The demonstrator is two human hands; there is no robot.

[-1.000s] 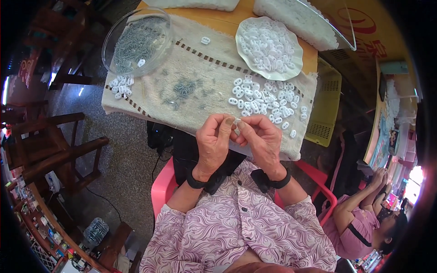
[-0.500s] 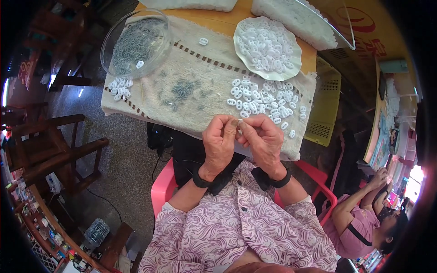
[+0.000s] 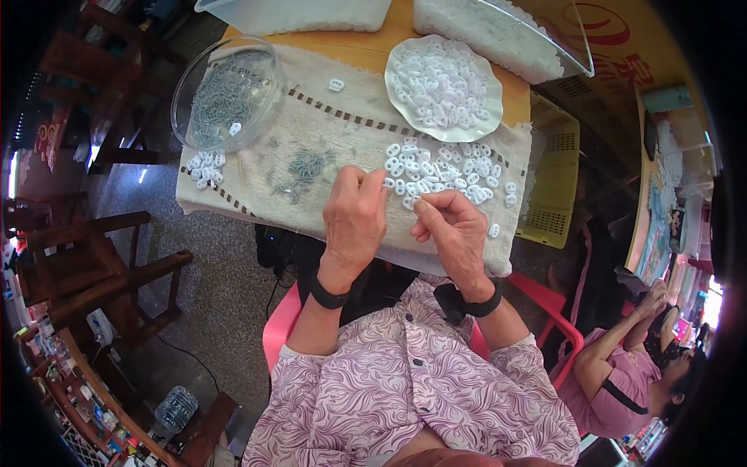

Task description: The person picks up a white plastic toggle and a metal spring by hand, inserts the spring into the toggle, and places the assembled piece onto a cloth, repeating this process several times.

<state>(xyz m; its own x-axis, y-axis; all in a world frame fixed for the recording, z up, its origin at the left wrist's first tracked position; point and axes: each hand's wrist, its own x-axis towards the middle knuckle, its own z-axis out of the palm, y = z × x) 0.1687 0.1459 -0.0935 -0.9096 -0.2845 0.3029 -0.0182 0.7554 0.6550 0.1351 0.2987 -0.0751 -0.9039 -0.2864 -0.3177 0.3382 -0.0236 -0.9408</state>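
My left hand [image 3: 354, 222] is over the cloth between a small heap of fine metal springs [image 3: 306, 165] and a spread of white two-hole plastic pieces [image 3: 447, 170]. Its fingers are bent down and together, their tips hidden beneath the hand. My right hand [image 3: 454, 229] is at the near edge of the white pieces, thumb and forefinger pinched, the other fingers curled. Whatever sits in that pinch is too small to make out; one white piece lies right by the thumb tip.
A clear round dish [image 3: 268, 101] of springs stands at the left, with a small cluster of white pieces [image 3: 205, 169] before it. A wavy-edged plate [image 3: 490, 128] heaped with white pieces and two clear bins lie farther back. A yellow crate [image 3: 554, 222] and a seated person [image 3: 618, 381] are to the right.
Both hands were together in a pinch at the cloth's near edge. They have come apart: the left moved up and left, the right stayed near the white pieces. The view shifted slightly.
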